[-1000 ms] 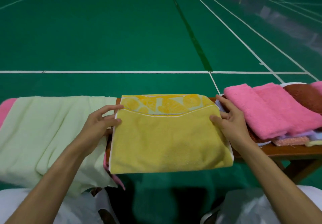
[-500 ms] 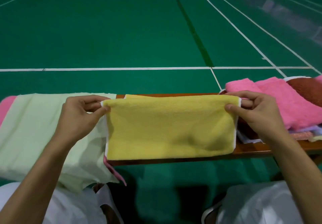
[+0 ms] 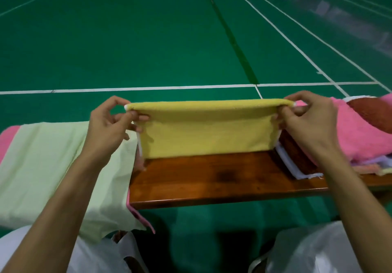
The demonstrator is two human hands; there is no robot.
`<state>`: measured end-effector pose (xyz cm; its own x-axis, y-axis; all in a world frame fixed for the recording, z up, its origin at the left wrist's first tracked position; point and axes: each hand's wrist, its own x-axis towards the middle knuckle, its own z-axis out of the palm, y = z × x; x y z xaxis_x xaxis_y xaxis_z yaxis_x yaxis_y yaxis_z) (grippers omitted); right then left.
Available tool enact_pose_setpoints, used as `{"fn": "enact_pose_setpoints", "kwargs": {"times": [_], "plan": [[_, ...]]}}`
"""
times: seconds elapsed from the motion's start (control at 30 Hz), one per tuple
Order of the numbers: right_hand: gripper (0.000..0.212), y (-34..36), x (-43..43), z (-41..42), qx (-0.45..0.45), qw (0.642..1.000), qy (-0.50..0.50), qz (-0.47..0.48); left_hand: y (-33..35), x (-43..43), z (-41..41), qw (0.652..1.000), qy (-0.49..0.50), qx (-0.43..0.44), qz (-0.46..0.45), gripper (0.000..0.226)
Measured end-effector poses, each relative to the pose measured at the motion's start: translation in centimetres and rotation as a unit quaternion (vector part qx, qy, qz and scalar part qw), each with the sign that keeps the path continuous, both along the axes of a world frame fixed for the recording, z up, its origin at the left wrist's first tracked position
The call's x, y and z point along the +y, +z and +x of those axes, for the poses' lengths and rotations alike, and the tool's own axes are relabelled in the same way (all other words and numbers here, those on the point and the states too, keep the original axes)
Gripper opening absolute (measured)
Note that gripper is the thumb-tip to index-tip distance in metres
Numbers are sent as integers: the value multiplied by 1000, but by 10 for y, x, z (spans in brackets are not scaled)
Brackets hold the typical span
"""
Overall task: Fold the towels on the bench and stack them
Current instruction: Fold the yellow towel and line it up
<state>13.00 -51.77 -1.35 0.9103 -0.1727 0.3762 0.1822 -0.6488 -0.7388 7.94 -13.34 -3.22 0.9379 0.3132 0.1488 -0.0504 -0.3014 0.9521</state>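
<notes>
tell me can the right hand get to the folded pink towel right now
Probably yes: the pink towel lies right beside the right hand with nothing between, but that hand is pinching the yellow towel.

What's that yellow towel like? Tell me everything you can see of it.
The yellow towel looks like soft terry, plain yellow with thin white trim at its ends. Its rounded top edge looks like a fold, and it hangs as a wide flat rectangle. The left hand pinches its top left corner, the right hand the top right. It hangs over the wooden bench, between a green towel and pink towels; whether its lower edge touches the wood is unclear.
</notes>
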Motion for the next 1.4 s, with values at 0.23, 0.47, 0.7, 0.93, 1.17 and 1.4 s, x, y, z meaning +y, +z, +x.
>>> {"fn": "enact_pose_setpoints", "kwargs": {"times": [0.23,0.47,0.7,0.93,1.17,1.4], "plan": [[24,4,-14,-15,20,998,52,-34,6,13,-22,999,-35,1,26,22],[25,-13,-27,-26,186,904,50,-381,-17,11,-36,960,-7,145,238,22],[63,-78,45,-21,148,940,107,-290,-61,-51,-14,932,-10,26,361,49],[67,-118,92,-18,112,895,235,-362,-100,-107,4,874,-160,44,456,66],[72,-130,79,-11,150,879,221,-396,-120,-93,8,837,-135,109,518,71],[80,-132,30,4,171,901,128,-377,-124,-51,9,846,-91,115,512,72]]}}
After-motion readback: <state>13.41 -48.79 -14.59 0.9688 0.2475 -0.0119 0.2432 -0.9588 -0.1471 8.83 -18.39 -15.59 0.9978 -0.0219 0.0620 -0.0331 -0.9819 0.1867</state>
